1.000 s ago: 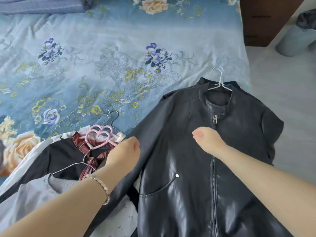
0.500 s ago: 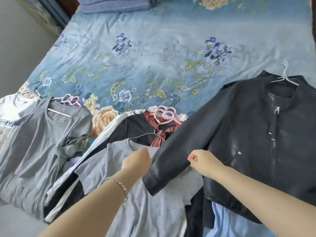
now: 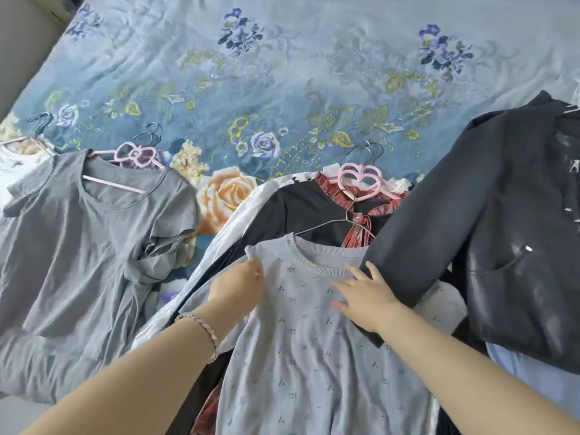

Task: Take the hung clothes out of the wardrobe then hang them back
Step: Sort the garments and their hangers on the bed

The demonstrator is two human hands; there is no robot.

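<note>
A pale blue patterned knit top on a thin metal hanger tops a pile of clothes on the bed. My left hand pinches its left shoulder. My right hand lies flat with spread fingers on the top near the neckline, touching the sleeve of a dark leather jacket that lies to the right. Under the top are a black garment and a red one on pink hangers.
A grey T-shirt on a pink bow hanger lies at the left, with a white garment beyond it. The blue floral bedspread stretches behind. A light blue garment shows under the jacket.
The view has swung left and down from the jacket to the pile. Both hands have let go of the jacket sleeve; the left now pinches the blue top and the right rests flat on it.
</note>
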